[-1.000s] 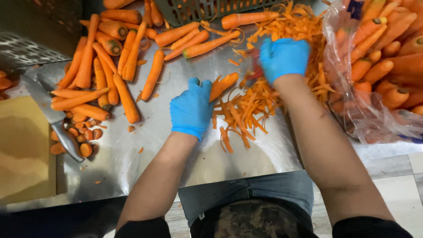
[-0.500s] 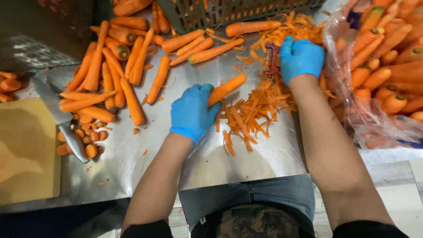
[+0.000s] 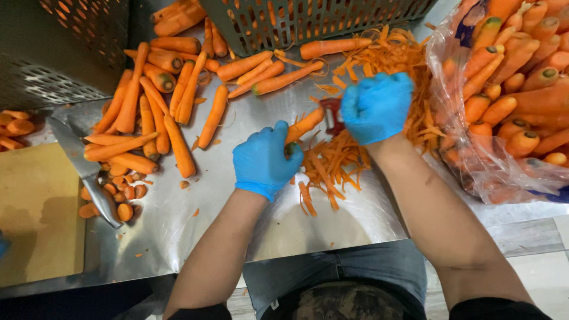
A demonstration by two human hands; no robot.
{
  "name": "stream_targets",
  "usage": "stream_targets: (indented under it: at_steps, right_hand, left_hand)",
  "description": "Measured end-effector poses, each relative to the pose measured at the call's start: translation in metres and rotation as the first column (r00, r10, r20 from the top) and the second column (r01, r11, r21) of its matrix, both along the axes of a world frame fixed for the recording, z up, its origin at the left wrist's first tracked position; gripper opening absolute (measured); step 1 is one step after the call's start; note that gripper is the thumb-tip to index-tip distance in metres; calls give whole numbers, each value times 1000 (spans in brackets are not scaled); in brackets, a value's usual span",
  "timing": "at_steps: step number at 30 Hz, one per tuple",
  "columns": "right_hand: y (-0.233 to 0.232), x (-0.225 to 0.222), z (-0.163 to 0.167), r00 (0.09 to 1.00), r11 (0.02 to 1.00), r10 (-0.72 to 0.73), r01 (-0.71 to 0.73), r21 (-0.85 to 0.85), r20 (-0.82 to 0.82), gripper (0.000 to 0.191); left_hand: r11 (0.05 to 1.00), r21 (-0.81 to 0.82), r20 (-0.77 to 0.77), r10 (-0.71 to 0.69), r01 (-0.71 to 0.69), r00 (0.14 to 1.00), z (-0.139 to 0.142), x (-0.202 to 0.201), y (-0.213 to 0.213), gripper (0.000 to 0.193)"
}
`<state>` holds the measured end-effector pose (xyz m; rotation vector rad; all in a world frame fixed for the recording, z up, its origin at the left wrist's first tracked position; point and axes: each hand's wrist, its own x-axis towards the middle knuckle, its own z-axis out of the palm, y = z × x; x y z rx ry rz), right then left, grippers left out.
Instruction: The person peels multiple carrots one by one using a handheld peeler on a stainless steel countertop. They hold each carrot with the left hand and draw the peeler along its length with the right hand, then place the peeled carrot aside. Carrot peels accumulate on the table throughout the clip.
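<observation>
Steel worktop (image 3: 178,231), strewn with orange. Near its middle, one carrot (image 3: 305,124), tilted up to the right, gripped at its lower end by the left hand (image 3: 264,161), blue-gloved, fingers curled tight around it. Just beside the tip, the right hand (image 3: 376,106), gloved too, fisted on a dark red peeler (image 3: 333,115), mostly hidden. Beneath both, a heap of peelings (image 3: 332,166). Further left, peeled carrots (image 3: 160,112) in a loose pile, cut ends (image 3: 118,198), a knife (image 3: 83,169) against a yellow cutting board (image 3: 35,213). Above, a grey crate (image 3: 308,21). Far right, a clear bag (image 3: 510,101) of unpeeled carrots.
</observation>
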<state>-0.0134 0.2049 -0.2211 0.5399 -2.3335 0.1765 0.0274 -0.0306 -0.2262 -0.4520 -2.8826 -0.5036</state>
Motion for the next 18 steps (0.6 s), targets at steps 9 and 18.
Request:
stream_targets:
  at_steps: [9, 18]
  right_hand:
    - [28, -55, -41, 940, 950, -290, 259, 176, 182, 50]
    - [39, -39, -48, 988, 968, -123, 139, -207, 88, 42]
  left_hand:
    - [985, -95, -24, -146, 143, 989, -13, -15, -9, 44]
    - [767, 606, 40, -297, 213, 954, -16, -21, -11, 38]
